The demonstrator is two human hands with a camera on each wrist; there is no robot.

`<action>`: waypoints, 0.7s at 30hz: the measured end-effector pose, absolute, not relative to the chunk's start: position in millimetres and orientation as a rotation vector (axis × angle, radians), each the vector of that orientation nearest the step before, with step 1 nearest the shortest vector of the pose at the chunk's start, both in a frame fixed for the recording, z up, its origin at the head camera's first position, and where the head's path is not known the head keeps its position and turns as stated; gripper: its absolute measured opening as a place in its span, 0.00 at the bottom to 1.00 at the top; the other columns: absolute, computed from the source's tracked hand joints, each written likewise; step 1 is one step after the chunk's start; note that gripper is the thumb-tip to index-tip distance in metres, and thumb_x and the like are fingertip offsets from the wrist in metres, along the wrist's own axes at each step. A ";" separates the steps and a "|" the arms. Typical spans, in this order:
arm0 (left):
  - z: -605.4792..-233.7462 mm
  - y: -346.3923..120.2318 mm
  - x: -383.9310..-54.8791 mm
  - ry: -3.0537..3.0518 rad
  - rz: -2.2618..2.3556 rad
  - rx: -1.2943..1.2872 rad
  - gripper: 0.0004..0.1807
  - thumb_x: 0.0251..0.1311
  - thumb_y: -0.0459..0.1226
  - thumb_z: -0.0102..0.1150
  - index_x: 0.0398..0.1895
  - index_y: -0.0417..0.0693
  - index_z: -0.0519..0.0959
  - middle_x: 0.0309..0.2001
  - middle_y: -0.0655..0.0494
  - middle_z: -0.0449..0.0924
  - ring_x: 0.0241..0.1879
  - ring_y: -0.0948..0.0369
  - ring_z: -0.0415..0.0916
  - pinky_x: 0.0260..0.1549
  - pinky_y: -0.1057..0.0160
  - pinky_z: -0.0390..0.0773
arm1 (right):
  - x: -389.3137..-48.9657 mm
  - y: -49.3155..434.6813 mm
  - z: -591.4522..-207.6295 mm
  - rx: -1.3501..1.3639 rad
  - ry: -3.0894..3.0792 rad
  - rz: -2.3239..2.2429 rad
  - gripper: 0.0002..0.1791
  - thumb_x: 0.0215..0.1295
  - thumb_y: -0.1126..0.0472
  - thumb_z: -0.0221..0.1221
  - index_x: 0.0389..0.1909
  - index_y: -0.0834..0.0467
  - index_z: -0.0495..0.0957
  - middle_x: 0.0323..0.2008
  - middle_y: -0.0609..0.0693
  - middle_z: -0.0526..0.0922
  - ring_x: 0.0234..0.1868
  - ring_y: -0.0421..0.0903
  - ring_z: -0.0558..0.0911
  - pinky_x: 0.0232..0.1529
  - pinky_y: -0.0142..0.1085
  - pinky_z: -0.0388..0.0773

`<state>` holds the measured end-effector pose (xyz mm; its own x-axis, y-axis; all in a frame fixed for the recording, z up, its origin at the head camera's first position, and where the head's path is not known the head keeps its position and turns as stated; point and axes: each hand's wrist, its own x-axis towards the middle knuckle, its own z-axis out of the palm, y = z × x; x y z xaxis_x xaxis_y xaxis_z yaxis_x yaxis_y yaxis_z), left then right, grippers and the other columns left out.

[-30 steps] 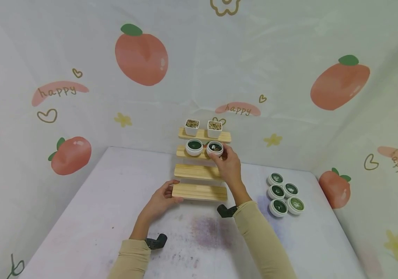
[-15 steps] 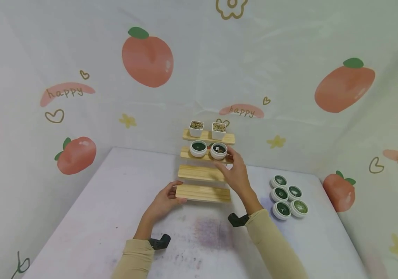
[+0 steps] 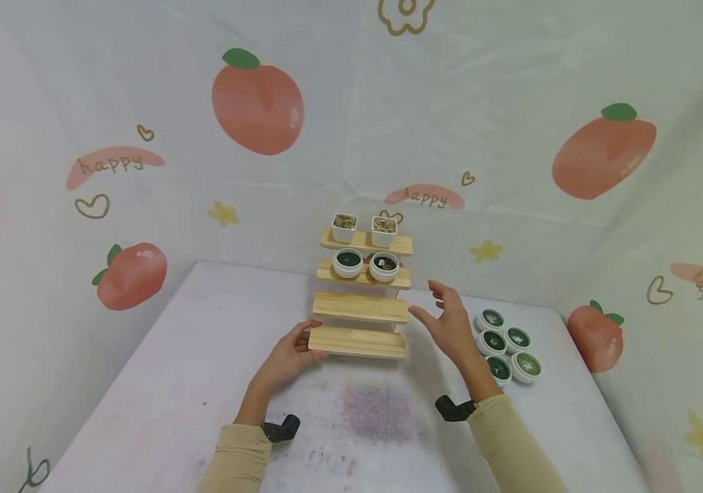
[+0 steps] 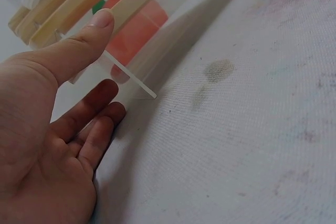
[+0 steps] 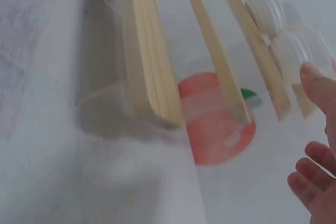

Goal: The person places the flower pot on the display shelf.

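Observation:
A stepped wooden display stand (image 3: 360, 308) with clear side supports stands at the back of the table. My left hand (image 3: 286, 356) grips the left end of its lowest board, thumb at the front edge; the left wrist view shows the other fingers (image 4: 97, 140) loosely bent below. On the second board from the top sit two round white pots, one with a dark green top (image 3: 348, 263) and one with white and brown bits on dark (image 3: 384, 267). My right hand (image 3: 452, 325) is in the air right of the stand, thumb and fingers apart, holding nothing.
Two square white pots (image 3: 344, 228) with a grainy top stand on the highest board. Several round white pots with green tops (image 3: 517, 339) are grouped on the table at the right. A fruit-printed cloth (image 3: 480, 103) hangs behind.
My right hand has let go of the round pot on the second board and moved down and to the right. My left hand has stayed at the lowest board.

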<state>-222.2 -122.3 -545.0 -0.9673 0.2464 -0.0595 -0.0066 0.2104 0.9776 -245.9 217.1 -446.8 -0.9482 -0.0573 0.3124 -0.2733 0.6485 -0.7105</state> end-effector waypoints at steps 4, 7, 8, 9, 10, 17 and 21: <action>-546.2 -124.6 -223.0 2.272 1.855 0.219 0.39 0.56 0.42 0.76 0.71 0.58 0.68 0.60 0.43 0.76 0.57 0.53 0.81 0.50 0.65 0.81 | -240.4 236.3 -449.8 0.251 -2.598 1.172 0.42 0.61 0.55 0.72 0.72 0.63 0.65 0.67 0.64 0.71 0.66 0.63 0.73 0.65 0.58 0.73; -546.4 -125.4 -223.4 2.274 1.858 0.233 0.39 0.57 0.43 0.75 0.72 0.57 0.68 0.60 0.43 0.76 0.58 0.53 0.81 0.49 0.65 0.81 | -235.1 251.1 -450.4 0.219 -2.609 1.151 0.42 0.61 0.54 0.72 0.72 0.63 0.64 0.68 0.64 0.71 0.66 0.63 0.72 0.65 0.59 0.73; -546.4 -125.4 -223.5 2.275 1.851 0.240 0.39 0.58 0.43 0.75 0.72 0.57 0.67 0.60 0.43 0.75 0.58 0.53 0.80 0.50 0.65 0.81 | -232.9 256.1 -450.3 0.204 -2.614 1.144 0.43 0.61 0.55 0.72 0.72 0.64 0.64 0.68 0.65 0.70 0.66 0.63 0.72 0.64 0.59 0.73; -546.3 -125.1 -223.5 2.275 1.843 0.246 0.40 0.58 0.44 0.75 0.72 0.56 0.67 0.60 0.42 0.75 0.58 0.53 0.80 0.50 0.65 0.81 | -230.3 261.1 -450.0 0.188 -2.620 1.135 0.43 0.62 0.55 0.72 0.72 0.64 0.64 0.68 0.65 0.70 0.66 0.63 0.72 0.64 0.59 0.73; -546.2 -124.7 -223.6 2.273 1.838 0.250 0.40 0.59 0.44 0.74 0.73 0.56 0.67 0.60 0.42 0.75 0.58 0.53 0.80 0.50 0.65 0.81 | -227.8 266.5 -449.8 0.174 -2.625 1.123 0.43 0.62 0.55 0.72 0.72 0.65 0.64 0.68 0.66 0.70 0.66 0.64 0.72 0.63 0.59 0.73; -546.2 -122.6 -224.7 2.271 1.835 0.250 0.39 0.58 0.44 0.75 0.72 0.57 0.67 0.61 0.42 0.75 0.58 0.52 0.80 0.50 0.65 0.81 | -209.5 304.9 -450.7 0.094 -2.686 1.066 0.43 0.64 0.54 0.70 0.73 0.68 0.62 0.68 0.68 0.69 0.66 0.65 0.71 0.63 0.60 0.72; -547.0 -123.1 -224.8 2.275 1.826 0.221 0.39 0.57 0.44 0.76 0.71 0.61 0.68 0.61 0.44 0.76 0.58 0.53 0.80 0.50 0.65 0.81 | -198.4 322.4 -456.5 0.013 -2.712 1.044 0.43 0.64 0.54 0.71 0.72 0.68 0.63 0.67 0.69 0.69 0.66 0.66 0.71 0.62 0.60 0.72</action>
